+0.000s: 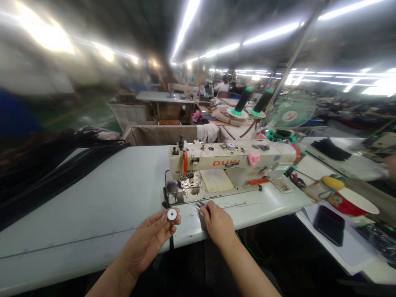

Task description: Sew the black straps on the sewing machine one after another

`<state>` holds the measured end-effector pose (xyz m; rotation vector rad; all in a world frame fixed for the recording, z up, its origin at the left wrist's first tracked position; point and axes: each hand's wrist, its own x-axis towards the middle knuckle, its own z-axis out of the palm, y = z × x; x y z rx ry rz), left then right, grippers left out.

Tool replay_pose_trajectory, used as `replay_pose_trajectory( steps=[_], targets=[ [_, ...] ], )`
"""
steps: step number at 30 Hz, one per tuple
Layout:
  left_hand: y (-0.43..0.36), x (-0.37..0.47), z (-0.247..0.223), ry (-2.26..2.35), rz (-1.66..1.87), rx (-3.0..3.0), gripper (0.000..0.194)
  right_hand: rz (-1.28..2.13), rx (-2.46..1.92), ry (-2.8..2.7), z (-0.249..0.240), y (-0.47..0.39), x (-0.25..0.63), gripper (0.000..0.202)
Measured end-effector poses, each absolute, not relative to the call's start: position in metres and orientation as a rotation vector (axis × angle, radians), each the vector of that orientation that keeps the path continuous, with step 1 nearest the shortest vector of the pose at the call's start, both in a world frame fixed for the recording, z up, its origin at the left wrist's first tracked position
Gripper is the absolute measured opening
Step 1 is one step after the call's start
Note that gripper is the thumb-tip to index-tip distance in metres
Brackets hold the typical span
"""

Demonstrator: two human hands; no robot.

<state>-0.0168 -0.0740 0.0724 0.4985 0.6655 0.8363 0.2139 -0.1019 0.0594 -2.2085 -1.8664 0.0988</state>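
My left hand is closed, with a bobbin pinched at its fingertips. The bobbin's round white face, with a dark centre hole, is turned toward me. My right hand rests low over the table's front part, fingers curled round a thin pointed metal tool. Most of that tool is hidden by the fingers, so its exact kind does not show. Just beyond both hands stands a cream sewing machine with orange lettering. Its worn metal bed lies close to the bobbin and the tool tips.
A printed ruler line runs along the pale table. Black strips of material lie at left. Two black thread cones and a green fan stand behind. A side table at right holds a dark case and a red-and-white container.
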Motion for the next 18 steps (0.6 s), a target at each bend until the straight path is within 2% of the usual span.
replay_pose_trajectory(
  steps=[7,11,14,16,18],
  targets=[
    [-0.076,-0.017,0.071,0.672,0.831,0.494,0.046,0.007,-1.750,-2.053,0.053,-0.124,0.220,0.028],
    [-0.078,-0.020,0.069,0.696,0.805,0.510,0.048,-0.019,-1.695,-2.154,0.022,-0.138,0.261,0.051],
    [-0.079,-0.029,0.067,0.735,0.793,0.511,0.047,-0.091,-2.017,-1.687,0.006,-0.160,0.322,0.053],
    [-0.080,-0.035,0.065,0.763,0.777,0.498,0.046,-0.138,-2.238,-1.098,0.003,-0.178,0.359,0.072],
    [-0.081,-0.038,0.062,0.776,0.755,0.490,0.042,-0.120,-2.293,-0.902,0.004,-0.195,0.382,0.088]
  ],
)
